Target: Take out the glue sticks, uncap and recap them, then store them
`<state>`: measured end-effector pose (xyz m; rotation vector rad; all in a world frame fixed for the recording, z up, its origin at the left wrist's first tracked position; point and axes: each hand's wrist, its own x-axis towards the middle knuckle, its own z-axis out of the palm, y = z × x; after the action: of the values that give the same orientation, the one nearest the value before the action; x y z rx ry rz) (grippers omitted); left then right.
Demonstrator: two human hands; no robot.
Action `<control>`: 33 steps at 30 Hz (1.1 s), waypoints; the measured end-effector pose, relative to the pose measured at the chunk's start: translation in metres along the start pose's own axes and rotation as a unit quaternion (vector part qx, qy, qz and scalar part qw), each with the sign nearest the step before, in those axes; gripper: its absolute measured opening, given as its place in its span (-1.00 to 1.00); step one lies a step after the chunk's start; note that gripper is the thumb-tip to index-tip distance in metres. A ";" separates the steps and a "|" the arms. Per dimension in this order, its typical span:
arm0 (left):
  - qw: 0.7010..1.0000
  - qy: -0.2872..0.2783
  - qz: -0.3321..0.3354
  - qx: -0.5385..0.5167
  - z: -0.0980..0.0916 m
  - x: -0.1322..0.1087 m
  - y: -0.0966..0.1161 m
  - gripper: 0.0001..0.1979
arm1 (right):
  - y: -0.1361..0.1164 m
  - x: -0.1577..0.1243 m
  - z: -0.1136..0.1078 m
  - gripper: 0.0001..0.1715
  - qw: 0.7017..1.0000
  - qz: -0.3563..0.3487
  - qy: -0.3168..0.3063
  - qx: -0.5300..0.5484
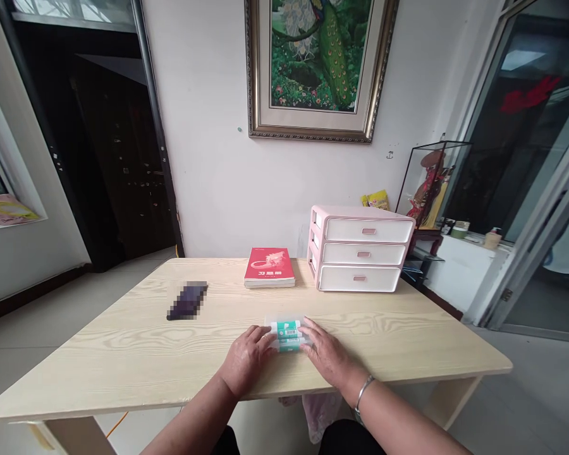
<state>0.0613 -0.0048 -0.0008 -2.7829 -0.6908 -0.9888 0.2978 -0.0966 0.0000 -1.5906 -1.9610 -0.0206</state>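
A small pack (288,330) in clear plastic, with teal-and-white labels and a barcode, lies on the table near its front edge. What is inside it I cannot make out. My left hand (250,355) grips the left end of the pack, its fingers curled over the wrapping. At the right end, my right hand (330,355) holds the pack between the thumb below and the fingers above. The fingers of both hands cover the ends of the pack.
Behind the pack lies a thick red book (269,265). A pink-and-white drawer unit (363,249) stands at the back right with its drawers closed. A dark, pixelated flat object (188,301) is at the left. The wooden table (123,354) meets the wall behind.
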 end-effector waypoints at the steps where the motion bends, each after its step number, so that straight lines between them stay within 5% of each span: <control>1: 1.000 0.009 0.006 -0.005 0.000 0.000 0.001 -0.76 | 0.003 0.001 0.002 -0.60 1.000 -0.012 0.015 0.015; 9: 0.990 0.082 -0.053 -0.106 0.002 0.013 -0.001 -0.76 | 0.012 0.017 0.002 -0.68 0.991 -0.073 0.100 0.047; 13: 0.968 0.087 -0.157 -0.178 0.005 0.030 -0.009 -0.69 | 0.009 0.039 -0.009 -0.66 0.993 0.007 0.107 0.059; 19: 0.887 0.069 -0.307 -0.339 0.031 0.044 -0.026 -0.55 | 0.009 0.069 -0.011 -0.48 0.960 0.190 0.083 0.190; 24: 0.875 0.048 -0.340 -0.340 0.049 0.037 -0.032 -0.52 | -0.003 0.060 -0.013 -0.63 0.960 0.212 0.172 0.066; 28: 0.876 0.044 -0.336 -0.344 0.051 0.035 -0.031 -0.56 | -0.021 0.043 -0.014 -0.83 0.989 0.142 0.011 0.049; 33: 0.876 0.036 -0.324 -0.357 0.044 0.037 -0.025 -0.63 | -0.027 0.042 -0.016 -0.69 0.993 0.036 -0.083 -0.076</control>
<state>0.1005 0.0419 -0.0138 -3.1115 -1.5949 -1.7586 0.2768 -0.0732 0.0423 -1.8114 -2.0688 -0.0082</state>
